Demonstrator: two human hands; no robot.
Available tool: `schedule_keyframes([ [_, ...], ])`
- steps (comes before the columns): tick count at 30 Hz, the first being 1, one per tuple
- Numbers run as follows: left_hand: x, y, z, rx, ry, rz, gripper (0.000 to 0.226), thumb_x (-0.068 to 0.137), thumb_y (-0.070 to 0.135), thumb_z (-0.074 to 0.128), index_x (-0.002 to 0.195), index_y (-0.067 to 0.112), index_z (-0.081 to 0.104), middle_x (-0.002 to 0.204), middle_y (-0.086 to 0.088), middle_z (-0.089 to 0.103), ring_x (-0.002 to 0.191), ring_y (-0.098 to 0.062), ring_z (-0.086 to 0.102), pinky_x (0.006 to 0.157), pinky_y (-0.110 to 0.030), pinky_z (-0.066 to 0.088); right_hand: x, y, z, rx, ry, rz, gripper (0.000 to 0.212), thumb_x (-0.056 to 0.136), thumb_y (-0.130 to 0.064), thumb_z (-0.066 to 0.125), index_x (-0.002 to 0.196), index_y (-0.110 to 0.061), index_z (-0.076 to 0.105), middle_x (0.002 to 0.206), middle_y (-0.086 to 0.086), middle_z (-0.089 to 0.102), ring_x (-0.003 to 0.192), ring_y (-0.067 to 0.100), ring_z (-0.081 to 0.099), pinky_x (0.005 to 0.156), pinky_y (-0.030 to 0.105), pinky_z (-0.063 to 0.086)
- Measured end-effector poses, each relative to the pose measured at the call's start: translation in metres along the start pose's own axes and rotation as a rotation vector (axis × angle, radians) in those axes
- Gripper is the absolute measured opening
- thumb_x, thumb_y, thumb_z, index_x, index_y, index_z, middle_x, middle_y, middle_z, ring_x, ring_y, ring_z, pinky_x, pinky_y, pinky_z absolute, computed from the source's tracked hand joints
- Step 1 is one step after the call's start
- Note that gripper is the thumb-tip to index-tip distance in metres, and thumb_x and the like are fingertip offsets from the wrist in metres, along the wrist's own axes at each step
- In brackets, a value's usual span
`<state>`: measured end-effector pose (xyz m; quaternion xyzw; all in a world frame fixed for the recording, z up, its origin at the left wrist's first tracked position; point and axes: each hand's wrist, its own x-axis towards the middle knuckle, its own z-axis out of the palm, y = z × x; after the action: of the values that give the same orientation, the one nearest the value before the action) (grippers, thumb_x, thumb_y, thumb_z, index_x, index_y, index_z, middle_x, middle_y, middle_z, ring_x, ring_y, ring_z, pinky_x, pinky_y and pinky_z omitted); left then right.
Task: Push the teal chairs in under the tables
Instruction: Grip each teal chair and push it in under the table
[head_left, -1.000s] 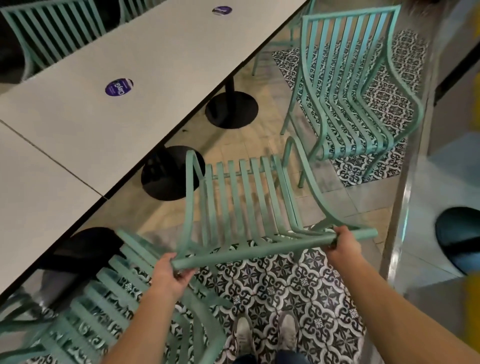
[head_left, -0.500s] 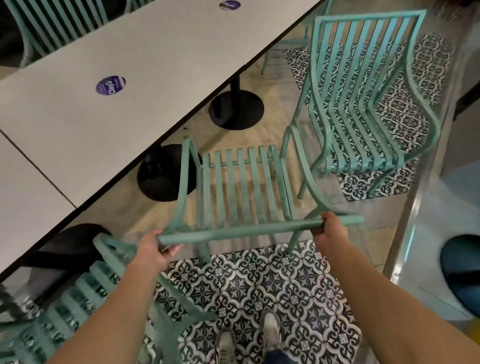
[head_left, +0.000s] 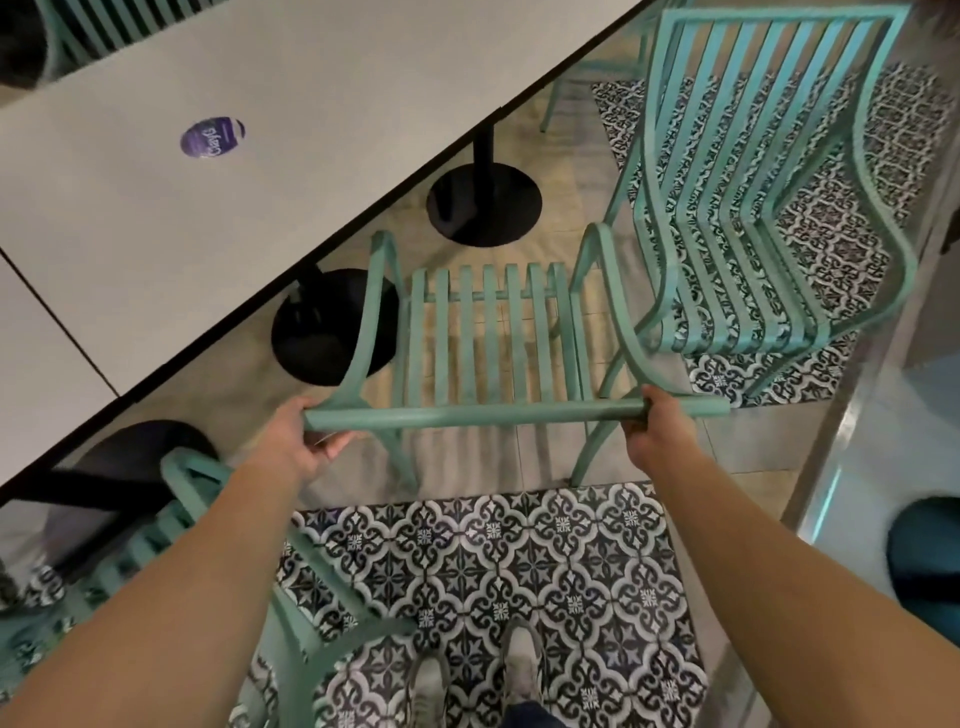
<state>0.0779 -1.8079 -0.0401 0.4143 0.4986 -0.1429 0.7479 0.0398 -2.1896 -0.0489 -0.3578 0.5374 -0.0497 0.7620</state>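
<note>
Between the table edge and my shoes, I have both hands on the top rail of the middle teal chair (head_left: 488, 332): my left hand (head_left: 296, 447) has its fingers curled round the rail's left end, and my right hand (head_left: 657, 441) is wrapped round it close to the right end. Compared with a second ago, the chair has travelled forward off the patterned tiles (head_left: 519, 566) onto the plain floor, and its seat front now sits close to the long edge of the grey table (head_left: 311, 104), beside the two black pedestal bases (head_left: 332, 327). I judge the push to be well under way but not finished, since the whole slatted seat shows clear of the tabletop. The chair also looks angled against that edge, so I would expect to square it before the seat slides beneath. A second teal chair (head_left: 769, 171) stands further along the same edge, turned aside and not tucked, and a third chair (head_left: 208, 519) shows near my left forearm; both seem to need the same treatment
</note>
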Motion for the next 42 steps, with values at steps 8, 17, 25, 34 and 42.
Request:
schedule_keyframes([
  [8, -0.063, -0.063, -0.036, 0.22, 0.045, 0.029, 0.073, 0.09, 0.06, 0.052, 0.147, 0.019, 0.033, 0.14, -0.02, 0.046, 0.113, -0.039, 0.055, 0.077, -0.053, 0.056, -0.041, 0.04, -0.039, -0.232, -0.161, -0.01, 0.076, 0.093, -0.055, 0.046, 0.151, -0.013, 0.019, 0.154, 0.012, 0.029, 0.137, 0.029, 0.036, 0.111, 0.038, 0.033],
  [17, -0.138, -0.14, -0.125, 0.141, 0.028, -0.086, 0.072, 0.091, 0.052, 0.055, 0.148, 0.013, 0.032, 0.151, -0.017, 0.036, 0.13, -0.04, 0.043, 0.101, -0.056, 0.043, -0.109, 0.158, -0.08, -0.518, -0.29, 0.067, 0.053, 0.096, -0.032, 0.052, 0.142, -0.013, 0.034, 0.142, 0.019, 0.044, 0.131, 0.04, 0.042, 0.108, 0.054, 0.036],
  [25, -0.177, -0.074, -0.328, 0.112, 0.153, 0.198, 0.057, 0.098, 0.045, 0.048, 0.146, 0.016, 0.038, 0.144, -0.011, 0.045, 0.129, -0.035, 0.046, 0.101, -0.052, 0.042, -0.211, 0.268, -0.054, -0.637, -0.497, 0.009, 0.048, 0.1, -0.024, 0.048, 0.144, -0.008, 0.035, 0.141, 0.019, 0.043, 0.127, 0.035, 0.044, 0.103, 0.029, 0.04],
  [34, -0.264, -0.11, -0.611, 0.532, 0.799, 0.347, 0.023, 0.093, 0.03, 0.062, 0.093, 0.007, 0.064, 0.079, -0.015, 0.063, 0.078, -0.03, 0.06, 0.072, -0.035, 0.048, -0.307, 0.382, -0.093, -0.684, -0.371, 0.048, 0.045, 0.089, -0.035, 0.063, 0.125, -0.011, 0.052, 0.112, 0.01, 0.061, 0.096, 0.024, 0.06, 0.083, 0.039, 0.05],
  [42, -0.281, -0.196, -0.652, -0.346, 0.448, 0.113, 0.04, 0.093, 0.042, 0.058, 0.114, 0.008, 0.052, 0.108, -0.018, 0.055, 0.101, -0.036, 0.055, 0.09, -0.057, 0.05, -0.338, 0.396, -0.094, -0.724, -0.394, 0.131, 0.014, 0.094, -0.025, 0.057, 0.099, -0.014, 0.05, 0.094, 0.01, 0.056, 0.08, 0.023, 0.056, 0.071, 0.041, 0.048],
])
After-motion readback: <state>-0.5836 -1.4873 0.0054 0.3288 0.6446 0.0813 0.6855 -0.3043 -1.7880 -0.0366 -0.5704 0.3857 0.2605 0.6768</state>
